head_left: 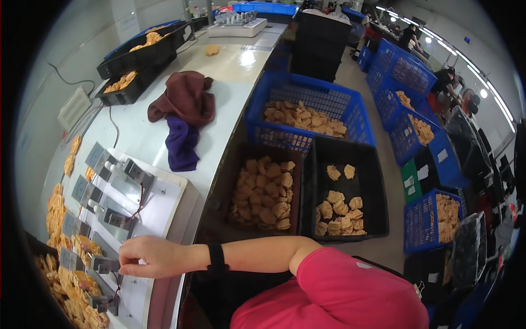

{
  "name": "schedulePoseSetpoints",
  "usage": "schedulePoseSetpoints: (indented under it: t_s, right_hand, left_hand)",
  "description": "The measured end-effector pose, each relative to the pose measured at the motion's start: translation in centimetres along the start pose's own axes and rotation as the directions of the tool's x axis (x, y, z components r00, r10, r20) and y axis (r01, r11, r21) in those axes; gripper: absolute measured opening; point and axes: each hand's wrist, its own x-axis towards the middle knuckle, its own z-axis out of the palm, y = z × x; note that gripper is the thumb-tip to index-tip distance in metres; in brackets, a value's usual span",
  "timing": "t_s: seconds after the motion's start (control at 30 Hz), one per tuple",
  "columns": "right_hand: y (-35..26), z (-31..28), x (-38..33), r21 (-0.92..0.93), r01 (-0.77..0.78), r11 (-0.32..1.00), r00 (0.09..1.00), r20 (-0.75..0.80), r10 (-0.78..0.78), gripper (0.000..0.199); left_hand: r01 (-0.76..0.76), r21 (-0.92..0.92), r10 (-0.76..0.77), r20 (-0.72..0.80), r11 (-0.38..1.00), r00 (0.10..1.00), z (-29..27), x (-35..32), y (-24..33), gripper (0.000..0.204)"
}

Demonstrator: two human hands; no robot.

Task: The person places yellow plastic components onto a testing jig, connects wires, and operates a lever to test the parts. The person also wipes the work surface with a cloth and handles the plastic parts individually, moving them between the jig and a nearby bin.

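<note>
My right hand [150, 256], with a black band on its wrist, reaches left over a white bench fixture [171, 219]. Its fingers are curled beside a grey metal clamp block [105, 265]; whatever lies inside them is hidden. Farther along the fixture are similar blocks with white knobs [95, 207] and thin dark red wires. Just beyond my hand, tan-yellow irregular pieces [86, 249] rest against the metal plates. More such pieces are heaped along the left edge of the bench [56, 216]. My left hand does not show.
A brown cloth [183, 98] and a purple cloth [182, 143] lie on the white bench. Black trays [123, 97] stand at its back. On the right, a brown-black bin [298, 203], a black bin [378, 214] and a blue crate [359, 115] hold tan pieces. Stacked crates line the aisle.
</note>
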Motion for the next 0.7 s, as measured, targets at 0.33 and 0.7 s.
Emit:
schedulePoseSetpoints:
  t_s: [0.33,0.7]
  right_hand:
    - [-5.4,4.7,-2.4,0.408,-0.205,0.890,0.914,0.405,0.025,0.064]
    - [-6.6,0.0,-2.1,0.303,-0.066,0.951,0.997,-0.017,0.075,0.048]
  left_hand:
    - [0.158,-0.690,0.089,0.307,0.706,0.948,5.9,-1.3,13.6,0.037]
    - [0.205,-0.838,0.261,0.375,0.505,0.890,8.7,-0.8,17.1,0.056]
